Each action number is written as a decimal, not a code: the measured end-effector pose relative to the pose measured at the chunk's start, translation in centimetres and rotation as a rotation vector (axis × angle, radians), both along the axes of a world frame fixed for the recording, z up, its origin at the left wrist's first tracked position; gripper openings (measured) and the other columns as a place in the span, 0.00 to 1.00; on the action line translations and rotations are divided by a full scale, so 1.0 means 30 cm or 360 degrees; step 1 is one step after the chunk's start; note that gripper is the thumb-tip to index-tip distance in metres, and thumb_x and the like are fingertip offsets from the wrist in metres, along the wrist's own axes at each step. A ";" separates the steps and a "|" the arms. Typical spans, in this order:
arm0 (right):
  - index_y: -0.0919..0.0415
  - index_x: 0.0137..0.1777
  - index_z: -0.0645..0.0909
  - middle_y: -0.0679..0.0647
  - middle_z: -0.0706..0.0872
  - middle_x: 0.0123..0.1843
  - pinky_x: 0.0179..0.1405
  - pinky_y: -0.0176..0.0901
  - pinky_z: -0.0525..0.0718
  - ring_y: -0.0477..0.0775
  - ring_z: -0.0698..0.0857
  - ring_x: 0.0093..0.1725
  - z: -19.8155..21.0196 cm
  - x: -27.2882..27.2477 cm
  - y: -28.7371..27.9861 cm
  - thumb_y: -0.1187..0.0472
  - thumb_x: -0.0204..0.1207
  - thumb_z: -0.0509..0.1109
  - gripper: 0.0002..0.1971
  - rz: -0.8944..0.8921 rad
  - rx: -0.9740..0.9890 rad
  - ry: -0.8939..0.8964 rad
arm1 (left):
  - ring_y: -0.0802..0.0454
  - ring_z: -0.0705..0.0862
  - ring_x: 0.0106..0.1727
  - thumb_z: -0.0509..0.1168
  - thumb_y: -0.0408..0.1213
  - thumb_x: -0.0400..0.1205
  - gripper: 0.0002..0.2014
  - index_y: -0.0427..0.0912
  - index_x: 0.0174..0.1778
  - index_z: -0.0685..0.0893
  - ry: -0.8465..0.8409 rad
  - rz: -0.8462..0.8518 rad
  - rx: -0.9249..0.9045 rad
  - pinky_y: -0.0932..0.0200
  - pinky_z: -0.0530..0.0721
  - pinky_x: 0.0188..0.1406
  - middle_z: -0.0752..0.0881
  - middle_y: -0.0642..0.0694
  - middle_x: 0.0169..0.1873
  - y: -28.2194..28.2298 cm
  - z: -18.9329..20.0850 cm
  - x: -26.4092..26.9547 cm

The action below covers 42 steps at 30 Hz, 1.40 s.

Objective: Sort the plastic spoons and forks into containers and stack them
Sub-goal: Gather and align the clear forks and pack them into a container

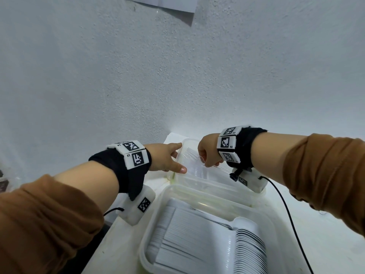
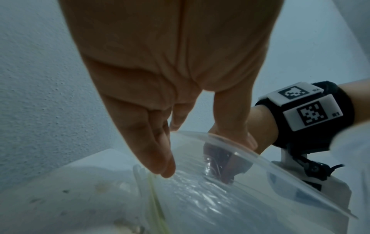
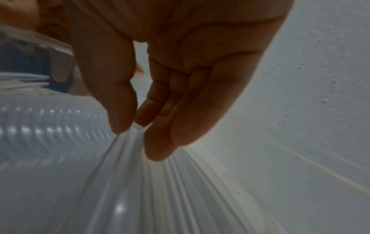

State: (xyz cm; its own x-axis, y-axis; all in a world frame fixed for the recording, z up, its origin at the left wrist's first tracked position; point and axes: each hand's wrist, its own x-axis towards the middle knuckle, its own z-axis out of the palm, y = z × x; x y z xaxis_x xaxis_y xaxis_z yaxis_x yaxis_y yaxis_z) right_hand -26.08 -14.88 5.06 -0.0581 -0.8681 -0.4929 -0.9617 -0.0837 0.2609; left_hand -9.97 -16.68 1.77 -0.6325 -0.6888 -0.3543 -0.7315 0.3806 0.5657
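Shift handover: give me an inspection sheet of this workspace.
Surface: white table, stained near its left edge.
Job's things: far container holds clear cutlery; near container holds stacked white spoons and handles.
Clutter: nothing seen.
Grippers: left hand steadies the far container's left rim, fingers straight; right hand pinches clear cutlery handles inside it.
Cables: black cable from right wrist camera crosses the table; short one at left wrist.
Surroundings: textured white wall, paper pinned up.
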 end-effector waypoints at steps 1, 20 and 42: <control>0.60 0.47 0.84 0.46 0.79 0.26 0.23 0.29 0.73 0.42 0.75 0.24 -0.002 0.001 -0.002 0.61 0.74 0.68 0.06 -0.0012 0.0024 0.0024 | 0.53 0.80 0.65 0.67 0.52 0.78 0.42 0.53 0.83 0.50 0.0000 0.0002 -0.0001 0.62 0.71 0.66 0.70 0.57 0.75 0.000 -0.001 0.001; 0.66 0.55 0.83 0.52 0.85 0.31 0.31 0.32 0.83 0.53 0.83 0.35 0.030 -0.031 -0.005 0.70 0.72 0.67 0.12 -0.0235 -0.0045 -0.0330 | 0.53 0.82 0.61 0.66 0.52 0.79 0.40 0.52 0.82 0.52 0.0002 0.0019 0.0012 0.65 0.69 0.60 0.71 0.57 0.74 0.012 0.013 0.002; 0.62 0.59 0.84 0.50 0.85 0.46 0.28 0.31 0.70 0.49 0.81 0.44 0.003 -0.004 -0.042 0.52 0.75 0.72 0.17 0.0000 -0.0095 0.0128 | 0.52 0.80 0.65 0.67 0.52 0.79 0.39 0.54 0.82 0.54 -0.0011 0.0013 -0.0007 0.63 0.71 0.63 0.72 0.58 0.72 0.017 0.015 0.004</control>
